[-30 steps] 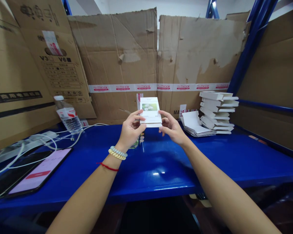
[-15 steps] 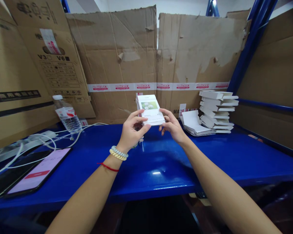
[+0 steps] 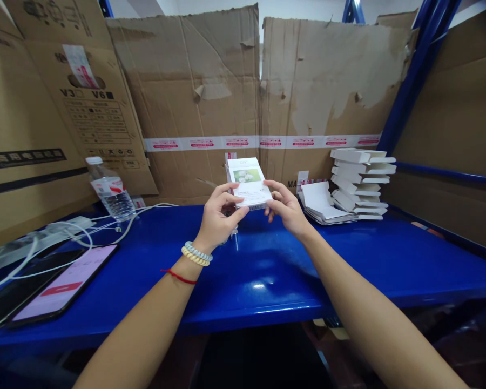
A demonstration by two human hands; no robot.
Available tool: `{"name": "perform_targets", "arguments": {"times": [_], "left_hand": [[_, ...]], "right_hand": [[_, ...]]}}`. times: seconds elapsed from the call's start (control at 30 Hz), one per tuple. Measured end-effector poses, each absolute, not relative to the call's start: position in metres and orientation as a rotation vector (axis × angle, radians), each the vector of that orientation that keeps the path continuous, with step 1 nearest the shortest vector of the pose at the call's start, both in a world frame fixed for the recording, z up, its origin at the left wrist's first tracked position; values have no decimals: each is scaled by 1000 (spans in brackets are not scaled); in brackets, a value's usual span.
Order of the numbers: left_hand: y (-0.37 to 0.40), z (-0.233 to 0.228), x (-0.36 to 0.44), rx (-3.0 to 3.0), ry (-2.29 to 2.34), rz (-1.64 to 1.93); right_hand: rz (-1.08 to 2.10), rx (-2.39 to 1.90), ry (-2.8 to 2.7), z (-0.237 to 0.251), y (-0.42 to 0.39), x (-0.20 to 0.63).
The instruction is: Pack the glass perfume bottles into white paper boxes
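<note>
Blue counter (image 3: 267,270) stretches under my arms, walled by flattened cardboard (image 3: 210,81). My left hand (image 3: 217,216) pinches the small white box (image 3: 248,182) at its near left corner, thumb under, fingers on top; my right hand (image 3: 285,208) closes on the near right corner. The box tilts up away from me, above the counter. White boxes (image 3: 362,181) stack to the right; a water bottle (image 3: 111,189) and a phone (image 3: 60,286) sit left.
</note>
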State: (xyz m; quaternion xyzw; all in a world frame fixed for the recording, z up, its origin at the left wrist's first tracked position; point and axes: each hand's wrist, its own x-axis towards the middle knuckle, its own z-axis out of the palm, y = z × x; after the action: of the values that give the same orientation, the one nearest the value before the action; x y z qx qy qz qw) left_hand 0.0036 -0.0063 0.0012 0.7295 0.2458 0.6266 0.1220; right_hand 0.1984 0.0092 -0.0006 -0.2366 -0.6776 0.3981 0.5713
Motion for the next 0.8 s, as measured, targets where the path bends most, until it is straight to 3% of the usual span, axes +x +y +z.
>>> {"name": "perform_targets", "arguments": {"times": [0.4, 0.63, 0.8], "left_hand": [[-8, 4, 3, 2220, 765, 1839], [-10, 8, -2, 2468, 755, 1623], [17, 2, -27, 2205, 970, 1841]], "right_hand": [[898, -543, -1599, -4, 9, 197], [1036, -662, -1417, -1, 22, 205], [851, -874, -1305, -11, 41, 222]]}}
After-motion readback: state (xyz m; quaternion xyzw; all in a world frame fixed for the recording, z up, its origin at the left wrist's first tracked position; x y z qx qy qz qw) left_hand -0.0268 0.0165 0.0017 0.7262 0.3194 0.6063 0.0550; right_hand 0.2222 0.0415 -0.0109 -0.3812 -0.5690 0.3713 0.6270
